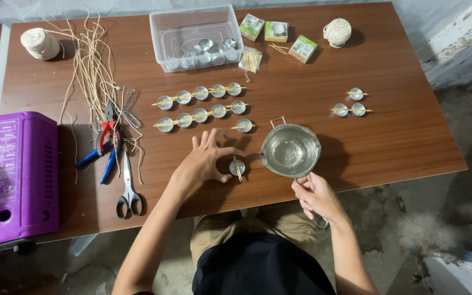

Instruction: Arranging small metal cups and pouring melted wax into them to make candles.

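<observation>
Cup [237,167], a small metal tealight shell with two sticks laid across its rim, sits on the counter [400,136] at the fingertips of the left hand [206,158]. That hand lies flat, fingers spread, unclenched, thumb and forefinger steadying the cup without lifting it. Just to the right, the right hand [315,195] is clenched on the handle of a steel pot [290,150], which holds clear liquid and is carried level, its body just beside the cup. Both forearms reach up from the counter's near edge; the right wrist is bent to keep the pot upright. A steady pour would seem to call for a slow tilt and for the sticks to remain centred. Beyond the left hand lie two rows of cups [200,104] threaded with sticks, and one more [244,125] alone. Farther off are a clear tub [195,38], three small boxes [277,35] and twine balls [337,31]. Left of the left hand are scissors [128,188], pliers [105,145], cut wicks [91,65] and a purple stove [15,175].
</observation>
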